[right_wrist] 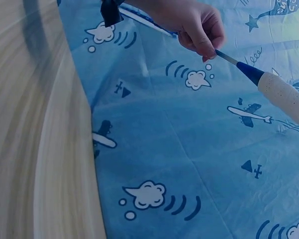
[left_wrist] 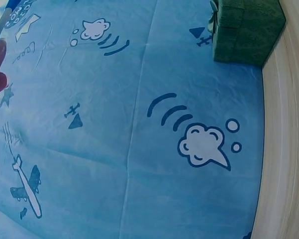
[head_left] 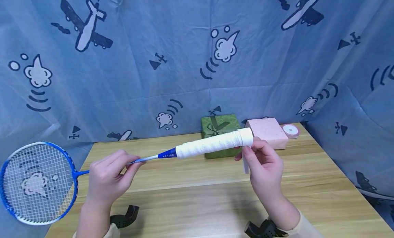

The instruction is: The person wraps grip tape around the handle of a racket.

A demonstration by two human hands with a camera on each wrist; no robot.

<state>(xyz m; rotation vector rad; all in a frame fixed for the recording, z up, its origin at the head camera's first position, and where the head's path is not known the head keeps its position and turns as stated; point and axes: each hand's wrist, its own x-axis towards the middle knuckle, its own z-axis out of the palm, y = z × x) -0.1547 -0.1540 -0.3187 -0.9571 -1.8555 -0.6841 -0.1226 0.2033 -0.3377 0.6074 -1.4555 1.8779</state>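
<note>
- Your two hands are working nearest the camera, above the wooden worktop (head_left: 215,197): the left hand (head_left: 106,178) is pinching the thin shaft (head_left: 144,159) of the badminton racket (head_left: 37,183), and the right hand (head_left: 264,166) is holding the butt end of the handle (head_left: 215,144).
- The racket is hanging level in the air between your hands, apart from the worktop, with its strung head out past the left edge and the white grip tape (head_left: 212,145) covering the handle up to the blue collar (head_left: 167,155).
- Your left fingers (right_wrist: 204,42) are curled together on the shaft just beside the blue collar; keep that pinch firm so the racket is not rolling while the other hand is working.
- Your right fingers (head_left: 257,147) are closing round the end of the handle, and a loose white tail of tape (head_left: 245,164) is hanging below them. I judge that this tail is the part needing care: keep it taut and flat as you are pressing it down, so no wrinkle or gap is forming at the butt.
- The green gift box (head_left: 220,133), the pink box (head_left: 267,132) and the roll of ribbon (head_left: 290,129) are sitting near the back edge, behind the handle; keep the handle lifted clear of them as you are turning it.
</note>
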